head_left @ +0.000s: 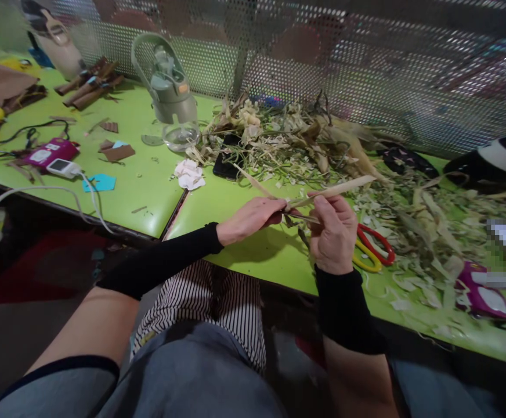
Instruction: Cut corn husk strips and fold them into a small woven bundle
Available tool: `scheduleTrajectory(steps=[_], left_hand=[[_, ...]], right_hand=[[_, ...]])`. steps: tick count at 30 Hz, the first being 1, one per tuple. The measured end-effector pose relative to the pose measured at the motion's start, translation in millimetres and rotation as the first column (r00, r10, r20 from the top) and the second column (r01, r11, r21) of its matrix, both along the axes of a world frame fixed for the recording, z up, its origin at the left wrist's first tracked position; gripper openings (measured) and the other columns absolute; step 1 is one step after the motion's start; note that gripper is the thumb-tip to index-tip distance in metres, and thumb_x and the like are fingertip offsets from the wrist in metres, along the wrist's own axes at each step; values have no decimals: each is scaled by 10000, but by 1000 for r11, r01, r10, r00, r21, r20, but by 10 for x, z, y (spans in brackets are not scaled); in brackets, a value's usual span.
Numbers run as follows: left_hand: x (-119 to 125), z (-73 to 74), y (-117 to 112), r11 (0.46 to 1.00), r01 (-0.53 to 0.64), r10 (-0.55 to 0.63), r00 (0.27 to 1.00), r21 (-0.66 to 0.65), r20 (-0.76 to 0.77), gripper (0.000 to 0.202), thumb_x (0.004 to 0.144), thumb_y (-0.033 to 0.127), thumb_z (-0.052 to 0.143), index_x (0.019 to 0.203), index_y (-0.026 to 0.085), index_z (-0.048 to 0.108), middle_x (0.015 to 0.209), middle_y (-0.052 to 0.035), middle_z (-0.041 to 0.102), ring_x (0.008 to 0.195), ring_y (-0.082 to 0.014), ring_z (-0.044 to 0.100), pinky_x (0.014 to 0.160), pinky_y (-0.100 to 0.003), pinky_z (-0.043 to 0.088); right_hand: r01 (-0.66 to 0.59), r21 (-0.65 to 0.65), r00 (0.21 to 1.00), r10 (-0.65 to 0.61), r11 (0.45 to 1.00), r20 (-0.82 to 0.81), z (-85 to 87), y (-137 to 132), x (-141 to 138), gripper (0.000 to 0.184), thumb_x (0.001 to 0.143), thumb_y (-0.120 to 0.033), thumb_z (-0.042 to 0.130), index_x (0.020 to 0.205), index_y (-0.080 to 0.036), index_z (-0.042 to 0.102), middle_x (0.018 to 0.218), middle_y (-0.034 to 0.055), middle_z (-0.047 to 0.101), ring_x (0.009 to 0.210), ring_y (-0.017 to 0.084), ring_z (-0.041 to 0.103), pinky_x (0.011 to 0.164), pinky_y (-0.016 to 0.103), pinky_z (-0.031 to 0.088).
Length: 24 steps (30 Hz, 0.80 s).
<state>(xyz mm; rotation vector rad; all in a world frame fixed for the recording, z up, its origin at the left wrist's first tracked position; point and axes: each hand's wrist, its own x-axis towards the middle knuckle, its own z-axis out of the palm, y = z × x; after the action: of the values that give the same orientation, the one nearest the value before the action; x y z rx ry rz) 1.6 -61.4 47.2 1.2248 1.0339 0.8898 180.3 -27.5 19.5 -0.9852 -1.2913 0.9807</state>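
Note:
Above the green table, both hands grip a pale dried corn husk strip that spreads into narrow ends. My left hand pinches it where the strands meet, its fingertips partly hidden. Close by, my right hand is closed on the strands, thumb on top, with one flat end sticking out to the right. Scissors with red and yellow handles lie just right of that hand, their blades out of sight. A heap of dried husks covers the table behind the hands.
A grey-green water bottle, a dark phone and crumpled tissue stand or lie left of the heap. Purple devices with cables sit left and right. A perforated metal screen borders the table's back.

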Motion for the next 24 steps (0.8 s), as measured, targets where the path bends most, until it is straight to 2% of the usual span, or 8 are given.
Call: scheduleTrajectory(steps=[5, 8, 11, 13, 15, 20, 22, 24], left_hand=[[-38, -95, 49, 995, -44, 40, 998, 91, 45, 502, 1116, 451, 376, 756, 162, 574, 636, 35, 423, 574, -80, 327, 546, -229, 263], [-50, -83, 50, 997, -25, 21, 998, 68, 64, 491, 1127, 453, 334, 1006, 133, 687, 650, 24, 508, 560, -84, 345, 530, -220, 281], [-46, -68, 30, 997, -5, 0, 998, 83, 61, 496, 1132, 434, 324, 1331, 117, 650, 682, 7, 603, 556, -92, 406, 542, -214, 341], [-40, -84, 8, 990, 22, -28, 999, 140, 43, 530, 1132, 461, 339, 1456, 127, 592, 719, -9, 651, 585, -101, 485, 571, -216, 388], [-38, -110, -20, 977, 54, -56, 998, 204, 6, 577, 1130, 507, 346, 1547, 156, 533, 759, -19, 679, 628, -112, 552, 597, -218, 415], [-54, -108, -66, 961, 109, -78, 989, 254, -128, 606, 1137, 495, 311, 1632, 178, 460, 799, -23, 682, 684, -133, 615, 679, -241, 467], [-62, -91, -61, 957, 124, -92, 987, 260, -133, 602, 1137, 487, 309, 1645, 194, 446, 809, -18, 677, 673, -130, 609, 693, -246, 476], [-67, -82, -41, 959, 113, -85, 990, 262, -117, 599, 1137, 484, 309, 1652, 206, 437, 751, 3, 636, 645, -128, 582, 690, -246, 473]], right_hand=[[-35, 4, 998, 35, 999, 60, 23, -41, 19, 432, 845, -665, 782, 889, -251, 669, 609, -73, 455, 451, 86, 324, 415, 247, 285], [-113, 35, 956, 99, 993, 277, 68, -87, 29, 483, 869, -715, 755, 993, -252, 690, 607, -77, 442, 474, 100, 374, 446, 259, 336], [-158, 79, 892, 108, 984, 438, 96, -97, 30, 525, 833, -689, 810, 1094, -250, 689, 776, -24, 623, 647, 153, 597, 587, 308, 511], [-148, 108, 894, 86, 983, 441, 85, -84, 28, 553, 811, -635, 854, 1164, -259, 655, 918, 6, 698, 815, 196, 694, 728, 360, 590], [-176, 82, 910, 131, 981, 394, 57, -71, 32, 609, 808, -578, 874, 1256, -265, 603, 955, 8, 724, 886, 220, 731, 814, 404, 619], [-377, -73, 891, 383, 923, 244, -8, -66, 58, 791, 816, -483, 882, 1456, -295, 456, 922, -16, 762, 802, 219, 754, 779, 424, 650], [-372, -55, 895, 374, 927, 243, -28, -57, 60, 814, 794, -452, 902, 1468, -300, 472, 974, 0, 766, 824, 224, 757, 785, 435, 660], [-297, 11, 916, 282, 955, 286, -52, -36, 54, 719, 769, -435, 922, 1384, -293, 579, 1090, 45, 756, 869, 234, 759, 805, 453, 668]])
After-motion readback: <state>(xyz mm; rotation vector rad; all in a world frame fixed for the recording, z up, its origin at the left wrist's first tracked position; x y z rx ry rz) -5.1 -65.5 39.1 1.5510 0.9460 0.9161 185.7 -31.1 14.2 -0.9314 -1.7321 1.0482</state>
